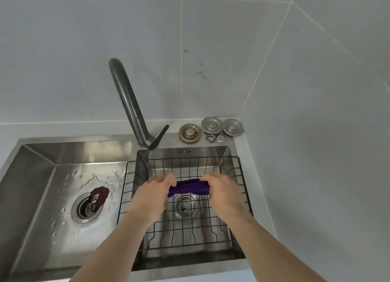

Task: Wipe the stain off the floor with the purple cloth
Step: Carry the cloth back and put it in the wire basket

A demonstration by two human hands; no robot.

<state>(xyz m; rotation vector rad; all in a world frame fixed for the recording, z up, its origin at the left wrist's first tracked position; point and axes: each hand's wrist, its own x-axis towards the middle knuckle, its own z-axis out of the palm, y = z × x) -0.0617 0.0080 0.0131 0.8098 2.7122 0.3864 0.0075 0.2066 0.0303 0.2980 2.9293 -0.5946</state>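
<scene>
The purple cloth (189, 188) is bunched into a short roll and stretched between both of my hands. My left hand (153, 194) grips its left end and my right hand (222, 189) grips its right end. Both hands hover over the black wire basket (242, 176) that sits in the right basin of the steel sink (38, 197), just above the right drain strainer (185, 206). The floor and any stain on it are out of view.
A grey faucet (128, 104) rises behind the divider, its spout over the left side. The wet left basin holds a drain (86, 208) with a dark red piece (100, 196) on it. Metal drain covers (212, 128) lie on the ledge at back right. Tiled walls close in behind and right.
</scene>
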